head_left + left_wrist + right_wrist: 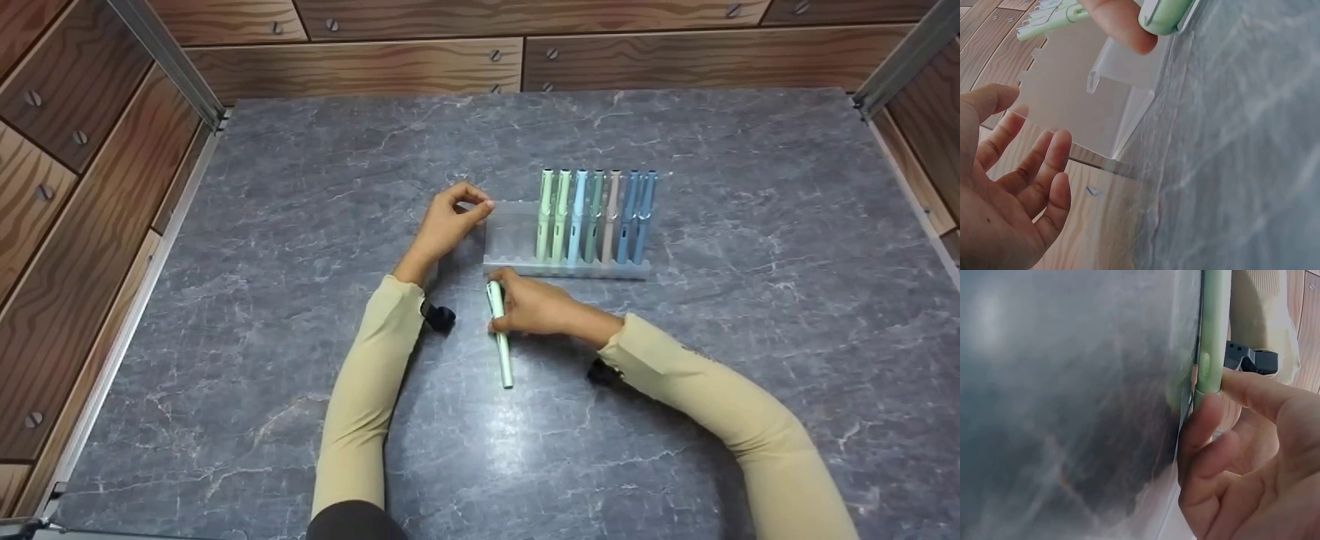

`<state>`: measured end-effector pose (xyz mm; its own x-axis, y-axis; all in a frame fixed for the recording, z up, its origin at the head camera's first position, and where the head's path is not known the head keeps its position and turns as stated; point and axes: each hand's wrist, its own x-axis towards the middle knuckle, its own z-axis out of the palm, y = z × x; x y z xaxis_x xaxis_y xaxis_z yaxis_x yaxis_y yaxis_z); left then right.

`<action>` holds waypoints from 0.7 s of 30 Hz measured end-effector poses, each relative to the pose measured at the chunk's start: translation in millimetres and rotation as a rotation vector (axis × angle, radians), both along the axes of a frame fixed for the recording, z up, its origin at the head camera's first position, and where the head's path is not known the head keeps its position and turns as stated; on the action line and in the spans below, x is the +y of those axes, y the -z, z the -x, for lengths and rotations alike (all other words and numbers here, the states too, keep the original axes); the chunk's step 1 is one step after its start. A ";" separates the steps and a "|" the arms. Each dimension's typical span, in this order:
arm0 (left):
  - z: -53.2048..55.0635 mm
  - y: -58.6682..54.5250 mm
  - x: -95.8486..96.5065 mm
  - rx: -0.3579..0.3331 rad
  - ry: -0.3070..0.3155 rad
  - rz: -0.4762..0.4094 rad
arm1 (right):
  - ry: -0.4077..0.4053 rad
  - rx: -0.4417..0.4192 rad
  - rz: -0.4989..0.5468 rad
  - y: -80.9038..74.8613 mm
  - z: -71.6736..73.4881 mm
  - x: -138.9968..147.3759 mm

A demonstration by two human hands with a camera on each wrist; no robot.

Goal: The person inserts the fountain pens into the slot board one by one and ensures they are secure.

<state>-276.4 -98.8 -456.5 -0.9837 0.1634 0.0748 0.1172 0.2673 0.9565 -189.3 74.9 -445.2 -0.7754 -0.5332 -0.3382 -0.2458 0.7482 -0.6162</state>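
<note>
A clear plastic pen rack (512, 232) stands upright on the table, with several capped pens in its right part. My left hand (450, 219) pinches the rack's upper left corner between thumb and index finger; in the left wrist view the other fingers spread loosely beside the panel (1067, 84). Just in front of the rack's left end, my right hand (534, 304) holds a light green pen (504, 360) between thumb and fingers. That pen's clip end points toward the rack and its other end toward me. The right wrist view shows the green barrel (1216, 320) close up.
Light green, pale blue, dark green, greyish-pink and blue pens (576, 217) stand side by side in the rack. Grey marbled tabletop (300, 225) surrounds it. Wood-patterned panels (352, 64) enclose the back and sides. Black wrist cameras (440, 319) sit under both sleeves.
</note>
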 end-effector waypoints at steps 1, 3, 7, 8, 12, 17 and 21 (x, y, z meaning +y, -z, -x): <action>0.1 0.1 0.2 0.001 -0.001 -0.001 | -0.001 -0.006 0.011 -0.2 0.1 0.8; 0.3 0.1 0.3 0.003 -0.003 -0.002 | -0.006 -0.025 0.040 -0.8 0.4 2.1; -0.1 -0.6 0.0 -0.002 -0.002 0.001 | -0.020 -0.069 0.106 -1.7 0.4 3.5; -0.4 -0.8 -0.1 -0.004 -0.001 0.003 | -0.023 -0.083 0.125 -1.7 0.3 3.8; -1.6 -1.1 -0.7 -0.007 0.002 0.009 | -0.038 -0.130 0.200 -1.2 -0.1 5.1; -1.9 -0.7 -1.4 -0.002 0.024 0.015 | -0.041 -0.179 0.294 -3.1 0.3 7.9; -0.4 0.6 -2.1 0.006 0.029 0.013 | -0.013 -0.204 0.336 -9.9 1.3 9.6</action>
